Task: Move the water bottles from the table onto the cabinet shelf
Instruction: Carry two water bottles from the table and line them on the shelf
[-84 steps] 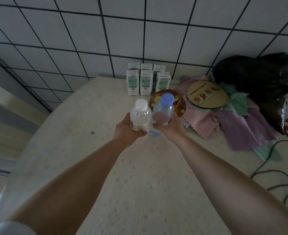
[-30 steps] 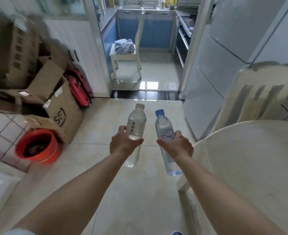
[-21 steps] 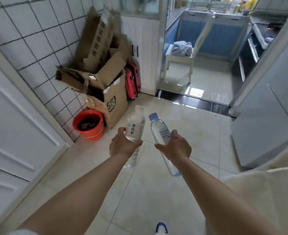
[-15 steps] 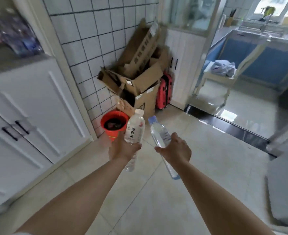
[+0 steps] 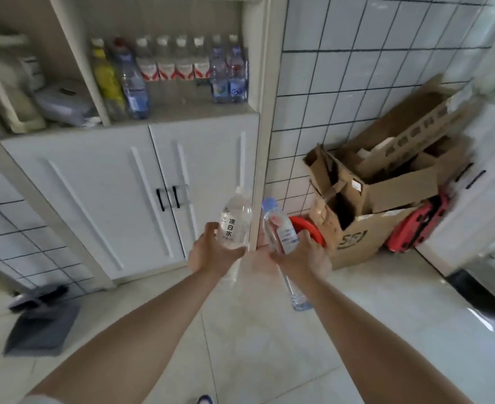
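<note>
Clear white-capped bottle (image 5: 235, 221) sits gripped in the left hand (image 5: 208, 253) at frame centre. Beside it, the right hand (image 5: 304, 258) grips a blue-capped bottle (image 5: 281, 240). Bottles line the cabinet shelf (image 5: 182, 110) at upper left.

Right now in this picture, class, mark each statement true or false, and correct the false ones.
1. Each hand holds one bottle. True: the left hand grips the white-capped bottle, the right hand the blue-capped bottle.
2. The cabinet doors are open. False: both are closed.
3. The shelf already holds bottles. True.
4. The red bucket is on the shelf. False: it is on the floor by the cardboard box.
5. The dustpan hangs on the wall. False: it lies on the floor.
</note>
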